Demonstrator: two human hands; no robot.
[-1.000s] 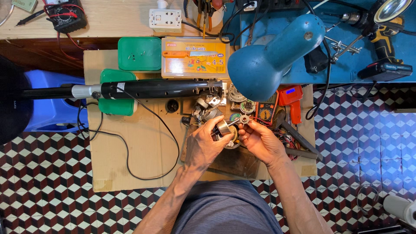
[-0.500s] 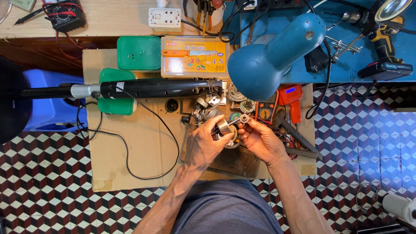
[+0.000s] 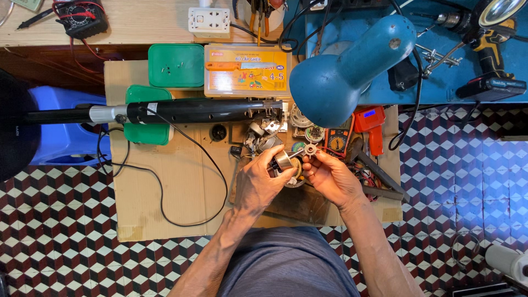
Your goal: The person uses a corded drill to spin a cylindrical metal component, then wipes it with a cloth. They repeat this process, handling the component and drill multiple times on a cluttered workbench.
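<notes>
Between both hands (image 3: 297, 176), small motor (image 3: 284, 160) partly hidden.

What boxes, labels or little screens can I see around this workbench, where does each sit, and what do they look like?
Parts box: flat clear plastic rectangle with orange-yellow label, top of the cardboard.
Green tubs: two square lidded containers, left of it.
Orange meter: small blue screen, right of the blue lamp.
Round dial meter: just beyond the right hand.
</notes>
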